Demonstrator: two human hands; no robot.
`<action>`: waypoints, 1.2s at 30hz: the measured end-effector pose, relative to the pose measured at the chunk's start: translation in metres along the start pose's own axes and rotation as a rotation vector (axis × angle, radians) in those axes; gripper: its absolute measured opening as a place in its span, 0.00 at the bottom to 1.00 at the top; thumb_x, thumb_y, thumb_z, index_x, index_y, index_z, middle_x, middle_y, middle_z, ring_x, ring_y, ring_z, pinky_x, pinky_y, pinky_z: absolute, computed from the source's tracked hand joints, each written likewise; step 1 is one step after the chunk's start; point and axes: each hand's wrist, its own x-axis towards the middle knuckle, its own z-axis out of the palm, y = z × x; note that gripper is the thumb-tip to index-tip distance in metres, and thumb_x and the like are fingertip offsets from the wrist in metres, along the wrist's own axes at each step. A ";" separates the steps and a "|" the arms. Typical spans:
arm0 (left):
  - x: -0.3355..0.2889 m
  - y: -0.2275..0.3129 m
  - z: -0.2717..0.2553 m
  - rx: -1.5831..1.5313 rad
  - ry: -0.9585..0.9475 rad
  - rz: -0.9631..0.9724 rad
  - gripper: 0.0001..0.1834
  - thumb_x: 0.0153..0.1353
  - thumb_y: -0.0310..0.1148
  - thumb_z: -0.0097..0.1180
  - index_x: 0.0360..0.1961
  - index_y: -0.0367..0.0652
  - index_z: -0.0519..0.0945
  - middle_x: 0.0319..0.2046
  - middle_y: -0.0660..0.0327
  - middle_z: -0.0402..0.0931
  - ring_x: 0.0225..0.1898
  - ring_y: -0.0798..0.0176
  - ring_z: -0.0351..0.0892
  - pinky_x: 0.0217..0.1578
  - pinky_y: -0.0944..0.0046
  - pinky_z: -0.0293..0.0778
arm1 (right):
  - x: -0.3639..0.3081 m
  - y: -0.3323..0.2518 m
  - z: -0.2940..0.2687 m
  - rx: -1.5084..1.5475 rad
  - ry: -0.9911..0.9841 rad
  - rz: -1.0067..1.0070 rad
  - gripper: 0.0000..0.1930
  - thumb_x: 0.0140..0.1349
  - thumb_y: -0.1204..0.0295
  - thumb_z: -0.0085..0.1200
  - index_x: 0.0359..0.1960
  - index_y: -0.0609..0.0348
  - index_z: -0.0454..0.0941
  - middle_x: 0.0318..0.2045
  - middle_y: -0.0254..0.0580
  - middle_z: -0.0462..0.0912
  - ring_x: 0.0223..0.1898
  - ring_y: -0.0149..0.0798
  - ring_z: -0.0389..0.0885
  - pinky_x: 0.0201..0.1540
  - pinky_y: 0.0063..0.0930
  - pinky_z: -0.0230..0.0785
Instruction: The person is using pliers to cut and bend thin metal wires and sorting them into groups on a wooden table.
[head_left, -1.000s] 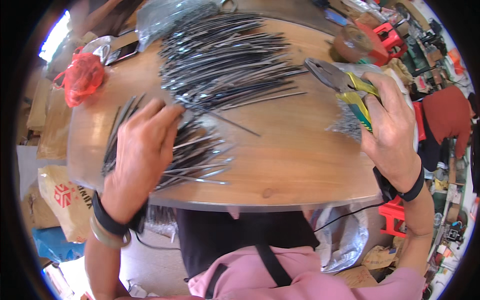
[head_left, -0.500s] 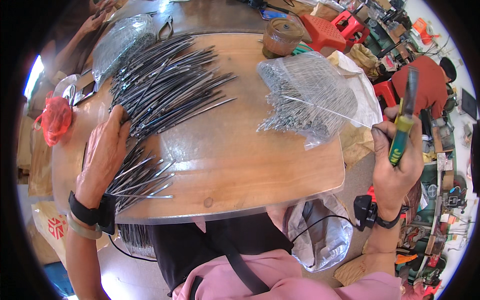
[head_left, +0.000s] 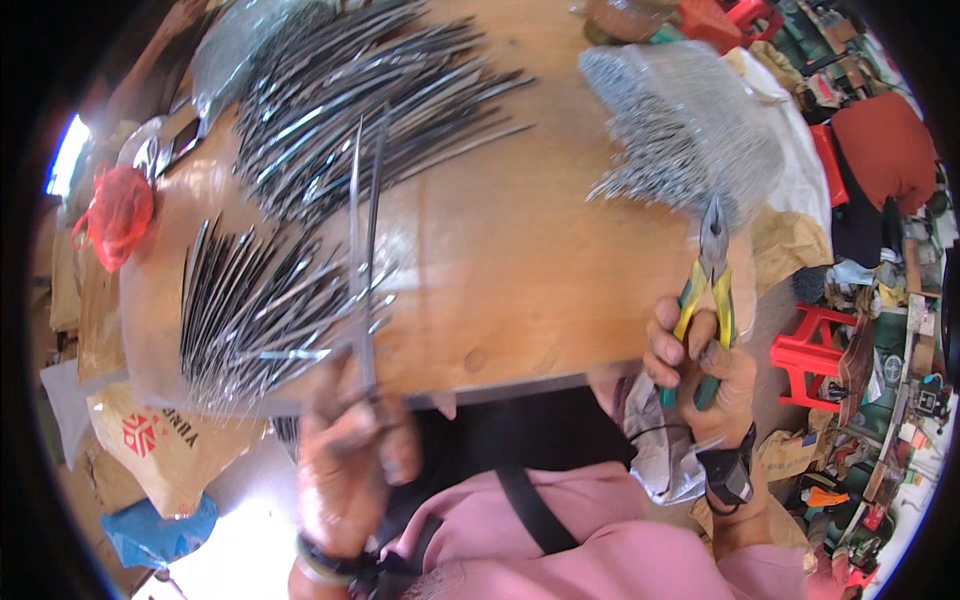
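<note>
My left hand [head_left: 350, 460], somewhat blurred, is at the table's near edge with its fingers closed on dark metal strips [head_left: 367, 260], which point up and away over the table. Two long thin lengths show, side by side. My right hand [head_left: 715, 370] is wrapped around the handles of pliers [head_left: 713, 245] with yellow and green grips, jaws pointing away from me. A small pile of dark strips [head_left: 225, 310] lies left of the strips I hold. Behind it spreads a larger pile [head_left: 350, 110] of similar strips. Beyond the pliers, a clear plastic bag [head_left: 700, 110] holds thin silvery wires.
The wooden table [head_left: 520, 290] has a clear cover. A red mesh bag [head_left: 118, 218] sits at its left edge, near another plastic bag [head_left: 235, 60]. A red stool [head_left: 815, 355] stands on the right. A person in red [head_left: 885, 150] is farther off.
My left hand has left the piles and come nearer me with strips in it. My right hand has lowered and turned the pliers jaws-forward; the thin wire it held no longer shows clearly.
</note>
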 end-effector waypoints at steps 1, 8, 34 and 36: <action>0.008 -0.009 -0.002 -0.133 -0.119 -0.182 0.36 0.54 0.26 0.58 0.63 0.38 0.59 0.29 0.52 0.74 0.19 0.58 0.73 0.17 0.63 0.69 | 0.007 0.002 0.011 -0.053 -0.023 0.010 0.12 0.49 0.72 0.68 0.30 0.66 0.78 0.46 0.50 0.72 0.38 0.39 0.73 0.34 0.30 0.69; 0.012 -0.028 -0.013 0.176 -0.241 -0.237 0.11 0.56 0.21 0.62 0.41 0.31 0.78 0.23 0.54 0.79 0.15 0.66 0.72 0.16 0.71 0.65 | 0.025 -0.026 0.019 -1.143 -0.106 -0.416 0.15 0.50 0.67 0.69 0.31 0.65 0.78 0.43 0.48 0.73 0.34 0.35 0.73 0.36 0.25 0.67; 0.011 -0.034 -0.011 0.724 -0.311 -0.206 0.03 0.57 0.17 0.60 0.33 0.31 0.80 0.25 0.64 0.78 0.22 0.76 0.72 0.24 0.76 0.69 | 0.061 0.023 0.051 -1.763 -0.785 -0.747 0.15 0.32 0.77 0.58 0.28 0.64 0.77 0.39 0.45 0.75 0.39 0.45 0.75 0.50 0.47 0.57; 0.012 -0.029 -0.011 0.712 -0.327 -0.253 0.05 0.58 0.17 0.58 0.37 0.31 0.81 0.28 0.62 0.79 0.27 0.74 0.75 0.29 0.74 0.72 | 0.058 0.023 0.051 -1.804 -0.777 -0.717 0.14 0.34 0.76 0.57 0.28 0.64 0.78 0.38 0.45 0.75 0.38 0.45 0.75 0.48 0.46 0.58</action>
